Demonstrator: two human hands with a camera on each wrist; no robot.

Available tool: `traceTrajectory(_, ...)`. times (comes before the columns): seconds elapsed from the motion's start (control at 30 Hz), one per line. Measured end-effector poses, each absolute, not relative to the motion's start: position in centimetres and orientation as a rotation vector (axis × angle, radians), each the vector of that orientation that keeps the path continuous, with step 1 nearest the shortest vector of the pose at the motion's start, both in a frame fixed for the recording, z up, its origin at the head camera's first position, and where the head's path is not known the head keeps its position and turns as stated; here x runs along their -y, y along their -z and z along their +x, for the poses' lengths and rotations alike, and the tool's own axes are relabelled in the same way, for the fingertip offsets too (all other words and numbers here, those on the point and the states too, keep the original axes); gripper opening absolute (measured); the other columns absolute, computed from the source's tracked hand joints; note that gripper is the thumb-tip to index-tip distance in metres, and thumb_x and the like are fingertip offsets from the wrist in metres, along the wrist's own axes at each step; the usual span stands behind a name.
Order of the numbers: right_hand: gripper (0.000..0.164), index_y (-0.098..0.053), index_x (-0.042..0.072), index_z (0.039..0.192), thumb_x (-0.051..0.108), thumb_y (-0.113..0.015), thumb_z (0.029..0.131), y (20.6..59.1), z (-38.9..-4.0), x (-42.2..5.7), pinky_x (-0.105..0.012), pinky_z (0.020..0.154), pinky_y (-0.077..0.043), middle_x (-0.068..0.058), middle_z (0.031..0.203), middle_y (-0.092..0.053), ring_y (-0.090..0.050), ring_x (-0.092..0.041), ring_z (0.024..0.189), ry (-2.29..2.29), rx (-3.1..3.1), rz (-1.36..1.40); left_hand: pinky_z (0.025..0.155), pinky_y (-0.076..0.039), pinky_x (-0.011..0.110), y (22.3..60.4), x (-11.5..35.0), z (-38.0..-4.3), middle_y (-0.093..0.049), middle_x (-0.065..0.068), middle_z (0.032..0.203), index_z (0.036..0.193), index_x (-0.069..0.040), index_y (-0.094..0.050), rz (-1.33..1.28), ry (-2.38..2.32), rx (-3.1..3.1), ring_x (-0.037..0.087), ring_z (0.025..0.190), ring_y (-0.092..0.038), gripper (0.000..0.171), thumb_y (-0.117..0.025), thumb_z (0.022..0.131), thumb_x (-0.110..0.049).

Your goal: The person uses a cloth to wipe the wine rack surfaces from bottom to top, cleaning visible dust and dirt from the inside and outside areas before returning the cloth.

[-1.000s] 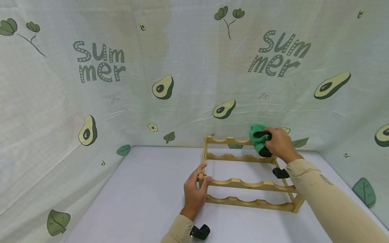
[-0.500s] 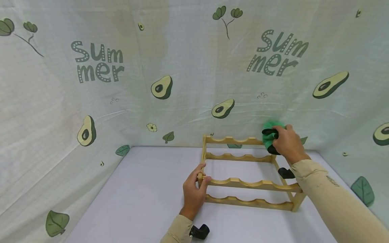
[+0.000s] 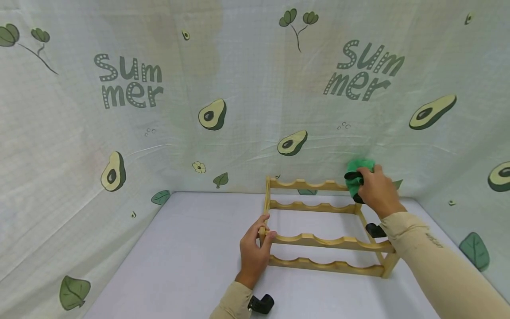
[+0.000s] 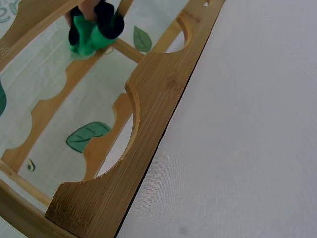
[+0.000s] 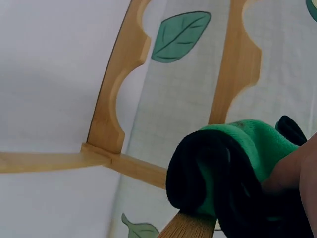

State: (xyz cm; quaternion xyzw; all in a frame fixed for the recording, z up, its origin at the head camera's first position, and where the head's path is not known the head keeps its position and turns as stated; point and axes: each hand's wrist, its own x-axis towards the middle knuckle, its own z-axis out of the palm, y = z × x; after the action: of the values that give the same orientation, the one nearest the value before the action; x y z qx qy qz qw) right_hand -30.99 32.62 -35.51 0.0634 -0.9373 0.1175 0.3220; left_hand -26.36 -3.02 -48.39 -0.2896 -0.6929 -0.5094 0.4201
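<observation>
A light wooden bottle rack [image 3: 307, 239] with scalloped rails stands on the white table. My left hand [image 3: 255, 254] grips its front left corner, thumb over the end of the upper front rail. In my right hand [image 3: 378, 191] is a bunched green cloth with black edging [image 3: 360, 165], pinched at the back right corner of the rack. In the right wrist view the folded cloth [image 5: 255, 139] wraps over the end of the upper rail. The left wrist view looks along a scalloped rail [image 4: 163, 99], with the cloth [image 4: 91, 37] beyond it; the left hand is out of that view.
A pale curtain [image 3: 247, 146] printed with avocados, leaves and lettering hangs behind and beside the table [image 3: 191, 248]. Black wrist devices sit on the left wrist [image 3: 261, 304] and right wrist [image 3: 375, 230]. The right forearm passes beside the rack's right end.
My right hand has slid the cloth rightward along the upper back rail to its corner, with hardly any movement over the last half second. The left hand has kept its grip on the rack.
</observation>
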Motion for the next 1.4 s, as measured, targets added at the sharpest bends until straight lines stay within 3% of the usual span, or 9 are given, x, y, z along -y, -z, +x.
traceTrajectory(0.17,0.046,-0.058,-0.009,0.123,-0.008,-0.058,0.077,35.7,-31.1,-32.1,-0.062,0.053,-0.047,-0.044,0.108,-0.048,-0.053,-0.048,0.055,-0.317,2.506,0.169,0.074,-0.047,0.014,47.9,3.0,-26.1,-0.067,0.020,0.123,0.096,-0.003,-0.062,-0.717,1.294,1.729,0.033,0.101,-0.067,0.018,-0.074,0.085,0.003)
traceTrajectory(0.3,0.047,-0.056,-0.009,0.124,-0.006,-0.056,0.077,35.7,-31.3,-31.5,-0.060,0.054,-0.047,-0.043,0.108,-0.048,-0.053,-0.045,0.058,-0.357,2.595,0.156,0.068,-0.044,0.013,46.6,3.0,-25.0,-0.065,0.027,0.124,0.092,-0.001,-0.061,-0.714,1.341,1.735,0.029,0.090,-0.065,0.013,-0.068,0.087,0.009)
traceTrajectory(0.43,0.046,-0.058,-0.009,0.124,-0.005,-0.057,0.078,35.6,-31.6,-30.6,-0.055,0.056,-0.046,-0.038,0.105,-0.051,-0.054,-0.042,0.068,-0.419,2.654,0.155,0.077,-0.049,0.013,45.2,3.1,-23.8,-0.054,0.031,0.136,0.091,0.000,-0.059,-0.687,1.398,1.785,0.034,0.108,-0.066,0.009,-0.062,0.092,0.008)
traceTrajectory(0.53,0.045,-0.060,-0.007,0.125,-0.003,-0.059,0.080,35.5,-32.1,-29.8,-0.052,0.062,-0.047,-0.034,0.108,-0.056,-0.056,-0.043,0.081,-0.535,2.686,0.149,0.075,-0.051,0.016,44.7,3.2,-23.4,-0.051,0.031,0.139,0.089,-0.001,-0.059,-0.641,1.433,1.820,0.040,0.114,-0.062,0.010,-0.061,0.093,0.007)
traceTrajectory(0.63,0.044,-0.060,-0.005,0.127,-0.001,-0.061,0.083,35.4,-32.6,-29.0,-0.051,0.069,-0.047,-0.033,0.115,-0.058,-0.056,-0.044,0.094,-0.660,2.696,0.142,0.062,-0.047,0.021,44.5,3.4,-23.4,-0.054,0.032,0.135,0.087,-0.003,-0.058,-0.615,1.443,1.831,0.037,0.105,-0.064,0.011,-0.061,0.093,0.007)
traceTrajectory(0.77,0.044,-0.061,-0.004,0.126,0.000,-0.063,0.083,35.5,-33.0,-28.1,-0.052,0.075,-0.046,-0.031,0.119,-0.060,-0.055,-0.044,0.100,-0.729,2.663,0.137,0.066,-0.047,0.026,44.6,3.4,-23.5,-0.055,0.034,0.133,0.086,-0.002,-0.057,-0.623,1.436,1.836,0.040,0.112,-0.062,0.012,-0.061,0.092,0.007)
traceTrajectory(1.0,0.040,-0.064,-0.003,0.122,0.006,-0.066,0.083,35.4,-33.1,-26.9,-0.063,0.093,-0.040,-0.029,0.116,-0.061,-0.053,-0.047,0.110,-0.763,2.618,0.114,0.072,-0.049,0.029,44.8,3.3,-23.5,-0.054,0.033,0.133,0.085,-0.002,-0.058,-0.606,1.440,1.852,0.039,0.109,-0.063,0.012,-0.062,0.091,0.008)
traceTrajectory(1.17,0.038,-0.065,-0.003,0.120,0.003,-0.066,0.082,35.2,-33.0,-25.4,-0.056,0.084,-0.048,-0.027,0.113,-0.061,-0.056,-0.043,0.104,-0.775,2.608,0.202,0.069,-0.049,0.031,44.8,3.2,-23.6,-0.055,0.034,0.132,0.085,-0.003,-0.058,-0.615,1.430,1.844,0.039,0.107,-0.063,0.012,-0.062,0.091,0.007)
traceTrajectory(1.4,0.045,-0.064,0.001,0.126,0.000,-0.066,0.082,34.7,-34.1,-23.1,-0.049,0.086,-0.048,-0.022,0.124,-0.061,-0.056,-0.036,0.109,-0.812,2.745,0.413,0.067,-0.050,0.025,48.2,3.1,-26.0,-0.053,0.015,0.143,0.092,-0.012,-0.061,-0.651,1.451,1.890,0.028,0.121,-0.060,0.008,-0.061,0.099,-0.011)
